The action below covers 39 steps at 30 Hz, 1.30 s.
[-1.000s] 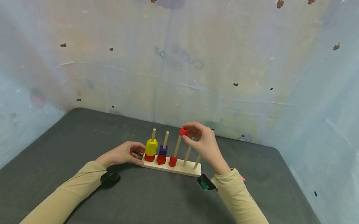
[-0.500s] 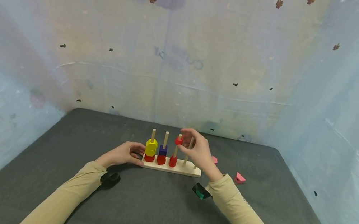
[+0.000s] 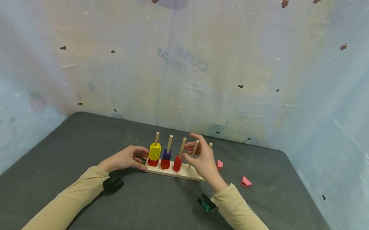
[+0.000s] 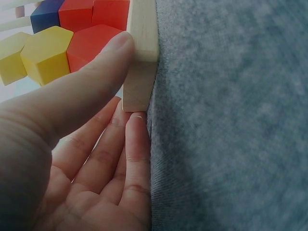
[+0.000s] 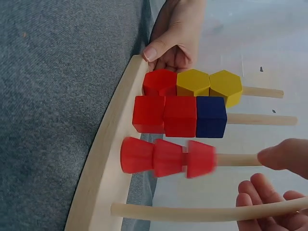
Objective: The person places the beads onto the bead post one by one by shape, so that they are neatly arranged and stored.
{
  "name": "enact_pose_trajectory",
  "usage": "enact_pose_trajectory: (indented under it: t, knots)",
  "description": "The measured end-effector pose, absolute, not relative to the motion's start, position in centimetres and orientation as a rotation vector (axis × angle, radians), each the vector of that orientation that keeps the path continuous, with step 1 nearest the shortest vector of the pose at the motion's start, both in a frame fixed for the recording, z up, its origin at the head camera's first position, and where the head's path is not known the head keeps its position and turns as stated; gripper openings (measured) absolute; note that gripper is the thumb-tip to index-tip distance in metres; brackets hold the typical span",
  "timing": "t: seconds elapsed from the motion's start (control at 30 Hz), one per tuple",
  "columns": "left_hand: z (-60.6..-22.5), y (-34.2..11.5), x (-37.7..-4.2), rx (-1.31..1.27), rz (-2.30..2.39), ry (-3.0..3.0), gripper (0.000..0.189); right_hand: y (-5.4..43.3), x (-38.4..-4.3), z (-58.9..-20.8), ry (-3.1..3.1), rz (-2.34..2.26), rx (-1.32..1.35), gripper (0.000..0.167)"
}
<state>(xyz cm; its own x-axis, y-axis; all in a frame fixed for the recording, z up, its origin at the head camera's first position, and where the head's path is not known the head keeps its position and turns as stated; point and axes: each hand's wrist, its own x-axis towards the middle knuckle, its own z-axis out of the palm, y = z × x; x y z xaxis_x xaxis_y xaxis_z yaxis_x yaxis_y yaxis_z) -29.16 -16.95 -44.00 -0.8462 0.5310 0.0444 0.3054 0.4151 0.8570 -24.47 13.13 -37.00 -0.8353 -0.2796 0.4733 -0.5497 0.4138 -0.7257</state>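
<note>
My left hand (image 3: 129, 158) grips the left end of the wooden peg stacker (image 3: 180, 172), thumb over the edge of the base and fingertips against its end. On the first peg are two yellow hexagonal blocks (image 5: 193, 83) above a red one (image 5: 160, 83). The second peg carries a dark blue block (image 5: 211, 117) over two red square blocks (image 5: 148, 114). On the third peg, a blurred red block (image 5: 201, 159) sits just above two similar red tapered blocks (image 5: 137, 155). My right hand (image 3: 205, 161) is beside that peg, thumb and fingers spread apart, holding nothing.
Two pink blocks (image 3: 246, 182) lie on the dark grey table (image 3: 168, 213) to the right of the stacker. The fourth peg (image 3: 194, 153) and fifth peg (image 3: 210, 145) are bare. A pale patterned sheet (image 3: 189, 67) hangs behind the table.
My right hand brought a red block over the third peg, placed it on the tip and let it go; the block has slid down. The left hand has stayed in place.
</note>
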Motion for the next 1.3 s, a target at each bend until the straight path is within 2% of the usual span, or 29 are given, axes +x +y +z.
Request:
enact_pose_trajectory:
  t: [0.17,0.47,0.8,0.97,1.3]
  knots:
    - [-43.9,-16.8,-29.1,0.73,1.404,2.428,0.057,13.8,-23.8,-36.2,-2.349,1.448,0.757,0.057]
    - [-43.8,-16.7,-29.0,0.713,1.402,2.43,0.057,14.9,-20.1,-32.3,-2.273,1.458,0.808,0.048]
    - [-43.7,-16.7,-29.2,0.729,1.387,2.445,0.058,19.1,-19.1,-31.0,-2.273,1.323,0.736,0.044]
    - [-43.9,-16.7,-29.2,0.698,1.38,2.456,0.059,22.8,-19.7,-32.1,-2.376,1.228,0.66,0.043]
    - [-44.0,-16.8,-29.0,0.703,1.401,2.435,0.061,31.8,-22.6,-38.5,-2.635,1.069,0.59,0.037]
